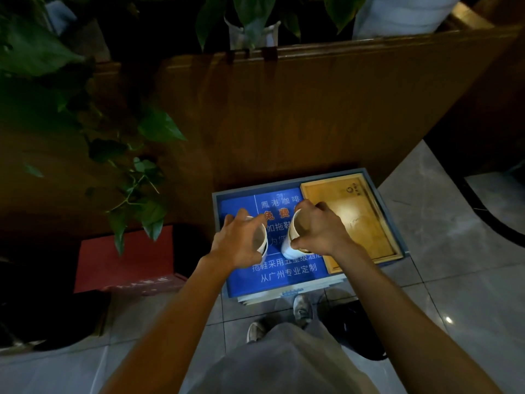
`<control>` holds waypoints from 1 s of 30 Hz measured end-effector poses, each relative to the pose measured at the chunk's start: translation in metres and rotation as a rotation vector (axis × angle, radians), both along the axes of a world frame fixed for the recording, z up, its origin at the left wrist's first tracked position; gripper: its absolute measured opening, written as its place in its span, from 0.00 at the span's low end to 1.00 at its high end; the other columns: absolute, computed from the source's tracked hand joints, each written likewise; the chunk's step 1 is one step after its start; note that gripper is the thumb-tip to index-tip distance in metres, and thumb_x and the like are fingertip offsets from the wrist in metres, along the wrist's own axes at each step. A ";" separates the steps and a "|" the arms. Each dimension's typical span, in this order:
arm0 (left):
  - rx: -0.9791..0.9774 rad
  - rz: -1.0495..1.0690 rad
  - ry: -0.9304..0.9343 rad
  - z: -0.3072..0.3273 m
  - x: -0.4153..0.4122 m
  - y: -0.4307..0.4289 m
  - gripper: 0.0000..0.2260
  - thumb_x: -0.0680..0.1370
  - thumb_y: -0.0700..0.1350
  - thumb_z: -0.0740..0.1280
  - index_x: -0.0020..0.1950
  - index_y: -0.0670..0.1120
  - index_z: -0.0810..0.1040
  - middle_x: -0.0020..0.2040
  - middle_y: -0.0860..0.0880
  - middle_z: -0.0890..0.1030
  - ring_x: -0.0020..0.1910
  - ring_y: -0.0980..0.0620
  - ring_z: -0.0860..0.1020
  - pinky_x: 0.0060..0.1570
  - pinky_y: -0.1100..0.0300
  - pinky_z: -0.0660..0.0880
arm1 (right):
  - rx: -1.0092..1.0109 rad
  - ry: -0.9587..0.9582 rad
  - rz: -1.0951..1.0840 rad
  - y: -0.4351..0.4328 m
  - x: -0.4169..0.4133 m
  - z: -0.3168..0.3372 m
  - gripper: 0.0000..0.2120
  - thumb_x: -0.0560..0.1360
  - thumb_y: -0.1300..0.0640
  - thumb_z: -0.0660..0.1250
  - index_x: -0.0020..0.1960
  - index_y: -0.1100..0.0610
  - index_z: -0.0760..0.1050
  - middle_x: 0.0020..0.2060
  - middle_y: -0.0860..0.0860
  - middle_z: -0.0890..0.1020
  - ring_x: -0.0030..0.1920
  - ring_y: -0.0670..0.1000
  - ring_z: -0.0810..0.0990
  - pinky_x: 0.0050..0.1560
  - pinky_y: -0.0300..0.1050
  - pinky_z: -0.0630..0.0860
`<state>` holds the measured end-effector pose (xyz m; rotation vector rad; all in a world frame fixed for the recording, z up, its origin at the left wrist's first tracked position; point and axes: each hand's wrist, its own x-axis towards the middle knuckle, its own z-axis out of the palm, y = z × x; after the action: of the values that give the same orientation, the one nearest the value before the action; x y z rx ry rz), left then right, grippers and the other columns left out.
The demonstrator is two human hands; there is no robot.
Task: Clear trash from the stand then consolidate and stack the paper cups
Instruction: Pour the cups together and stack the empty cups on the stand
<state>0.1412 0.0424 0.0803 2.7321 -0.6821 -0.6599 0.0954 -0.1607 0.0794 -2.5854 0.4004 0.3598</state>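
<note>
A low grey stand [377, 194] holds a blue printed sign [241, 203] and a shallow wooden tray [366, 220]. My left hand [237, 240] grips the rim of a white paper cup [262, 243] from above. My right hand [321, 228] grips a second white paper cup stack [291, 243] at its rim, slightly tilted. Both cups are over the blue sign, a few centimetres apart. Whether the cups rest on the sign or hang just above it is unclear.
A wooden panel wall [312, 115] rises directly behind the stand. Trailing plant leaves [142, 177] hang at the left above a red box [127, 257]. A dark bag [355, 328] lies on the tiled floor beside my shoes [302, 308].
</note>
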 end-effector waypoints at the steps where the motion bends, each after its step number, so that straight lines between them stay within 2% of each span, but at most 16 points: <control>1: 0.005 -0.001 -0.003 -0.001 -0.001 -0.001 0.37 0.61 0.53 0.78 0.66 0.61 0.63 0.65 0.48 0.68 0.65 0.40 0.67 0.50 0.43 0.79 | -0.010 0.004 0.007 0.001 0.000 -0.001 0.40 0.55 0.46 0.80 0.63 0.44 0.66 0.58 0.54 0.73 0.56 0.61 0.77 0.49 0.51 0.80; 5: 0.036 -0.026 -0.016 -0.005 -0.002 -0.004 0.37 0.62 0.52 0.78 0.66 0.60 0.64 0.65 0.49 0.67 0.65 0.41 0.66 0.50 0.43 0.79 | -0.037 0.020 0.020 0.006 0.002 -0.002 0.41 0.54 0.46 0.80 0.63 0.42 0.65 0.59 0.54 0.73 0.56 0.62 0.77 0.49 0.51 0.80; 8: 0.069 -0.046 -0.012 -0.009 -0.004 -0.007 0.36 0.62 0.53 0.78 0.65 0.60 0.64 0.65 0.49 0.67 0.65 0.42 0.66 0.52 0.43 0.79 | -0.067 0.052 0.068 0.009 0.003 -0.004 0.42 0.55 0.47 0.81 0.64 0.44 0.65 0.61 0.55 0.72 0.57 0.62 0.77 0.49 0.51 0.78; 12: 0.102 -0.065 -0.020 -0.014 -0.007 -0.009 0.37 0.62 0.54 0.79 0.65 0.59 0.64 0.67 0.48 0.66 0.66 0.42 0.66 0.58 0.42 0.75 | -0.089 0.082 0.120 0.014 0.005 -0.006 0.45 0.55 0.47 0.81 0.67 0.46 0.64 0.63 0.56 0.72 0.59 0.63 0.77 0.52 0.51 0.76; 16: 0.122 -0.078 -0.009 -0.021 -0.010 -0.012 0.41 0.62 0.55 0.79 0.70 0.60 0.61 0.70 0.47 0.65 0.69 0.41 0.65 0.65 0.41 0.71 | -0.102 0.153 0.187 0.016 -0.001 -0.014 0.50 0.56 0.48 0.82 0.71 0.47 0.60 0.68 0.58 0.68 0.63 0.64 0.74 0.55 0.52 0.76; 22: 0.087 -0.056 -0.018 -0.032 -0.015 -0.020 0.44 0.61 0.57 0.79 0.70 0.61 0.58 0.71 0.48 0.62 0.70 0.39 0.62 0.63 0.38 0.70 | -0.104 0.134 0.189 0.015 -0.003 -0.019 0.50 0.58 0.42 0.80 0.71 0.44 0.56 0.69 0.56 0.66 0.67 0.62 0.68 0.59 0.56 0.74; 24: 0.088 -0.046 -0.005 -0.032 -0.015 -0.025 0.46 0.61 0.57 0.79 0.72 0.61 0.55 0.72 0.48 0.59 0.72 0.39 0.59 0.64 0.35 0.68 | -0.166 0.133 0.225 0.015 -0.004 -0.021 0.53 0.59 0.38 0.78 0.75 0.45 0.50 0.72 0.58 0.62 0.72 0.64 0.63 0.67 0.60 0.68; 27: 0.079 -0.037 0.047 -0.030 -0.012 -0.026 0.52 0.61 0.59 0.79 0.74 0.65 0.47 0.78 0.50 0.50 0.77 0.37 0.48 0.65 0.30 0.64 | -0.222 0.177 0.277 0.014 -0.003 -0.023 0.63 0.59 0.35 0.77 0.78 0.46 0.37 0.79 0.59 0.45 0.78 0.65 0.43 0.74 0.64 0.51; 28: 0.076 -0.035 0.060 -0.028 -0.012 -0.024 0.54 0.61 0.59 0.79 0.74 0.66 0.44 0.79 0.51 0.46 0.77 0.36 0.44 0.65 0.29 0.62 | -0.224 0.181 0.294 0.013 -0.003 -0.023 0.65 0.59 0.36 0.78 0.77 0.46 0.35 0.79 0.58 0.41 0.77 0.65 0.39 0.74 0.64 0.48; 30: 0.081 -0.043 0.064 -0.022 -0.011 -0.020 0.56 0.61 0.57 0.80 0.74 0.67 0.41 0.79 0.52 0.40 0.77 0.36 0.39 0.65 0.28 0.62 | -0.194 0.172 0.327 0.012 -0.002 -0.022 0.66 0.59 0.42 0.81 0.77 0.43 0.34 0.78 0.56 0.38 0.77 0.63 0.37 0.74 0.64 0.50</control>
<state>0.1303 0.0219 0.0581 2.7635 -0.7161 -0.7978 0.0935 -0.1490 0.0570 -2.8229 0.0698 0.6918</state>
